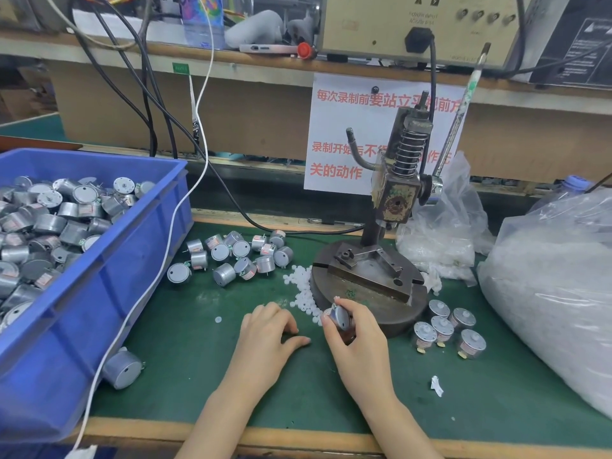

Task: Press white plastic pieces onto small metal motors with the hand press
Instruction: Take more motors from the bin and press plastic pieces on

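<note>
Grips a motor (339, 317) in the right hand (361, 346), thumb and fingers curled round the silver can. Holds it tilted, flat face toward the camera, something small and white at its upper end. Keeps it above the counter (198, 359), just over the front rim of the press (371, 293) and its round base.

Rests the left hand (268, 332) knuckles up on the green mat, just beside the right, fingers bent with tips down, thumb stretched toward the motor. Cannot tell a piece under those fingertips or none.

Just beyond both hands: a strip of white pieces (303, 293), strewn along the left edge of the press base and touching it. One stray piece (218, 319) apart, left of the left hand.

Right of the base: five motors (443, 326) upright in a tight cluster, each with a white top.

Behind the left hand: loose motors (238, 256) lying on their sides or faces, bunched together.

Further left: a blue bin (99, 293) heaped with more motors, one lone motor (122, 369) against its near wall, a white cable (155, 283) draped over its corner.

Far right: a big clear bag (546, 276) of white stuff; a smaller bag (443, 233) behind the press. Press lever (460, 120) raised, slanting up to the right.
</note>
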A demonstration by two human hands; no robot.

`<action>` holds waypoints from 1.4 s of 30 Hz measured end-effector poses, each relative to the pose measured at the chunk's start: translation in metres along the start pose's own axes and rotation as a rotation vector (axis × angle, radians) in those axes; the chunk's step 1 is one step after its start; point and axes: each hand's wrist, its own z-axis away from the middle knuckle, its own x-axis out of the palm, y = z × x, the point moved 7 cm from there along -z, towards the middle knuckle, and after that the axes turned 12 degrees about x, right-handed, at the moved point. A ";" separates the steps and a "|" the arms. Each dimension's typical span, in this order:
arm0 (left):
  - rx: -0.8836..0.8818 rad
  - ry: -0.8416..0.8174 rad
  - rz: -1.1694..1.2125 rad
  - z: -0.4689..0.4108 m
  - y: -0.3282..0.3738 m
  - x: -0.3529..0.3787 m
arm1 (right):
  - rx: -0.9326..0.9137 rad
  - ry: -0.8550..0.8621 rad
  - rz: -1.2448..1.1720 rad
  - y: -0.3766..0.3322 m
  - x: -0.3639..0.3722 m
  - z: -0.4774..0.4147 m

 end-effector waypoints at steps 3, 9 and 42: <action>0.037 -0.013 -0.051 0.001 0.005 -0.002 | -0.009 -0.001 0.005 -0.001 0.001 0.000; 0.110 -0.031 -0.050 0.000 0.015 -0.004 | -0.031 -0.004 0.021 -0.002 0.001 0.000; -0.235 0.330 0.408 0.007 -0.014 -0.027 | -0.109 -0.452 0.219 -0.011 0.053 0.004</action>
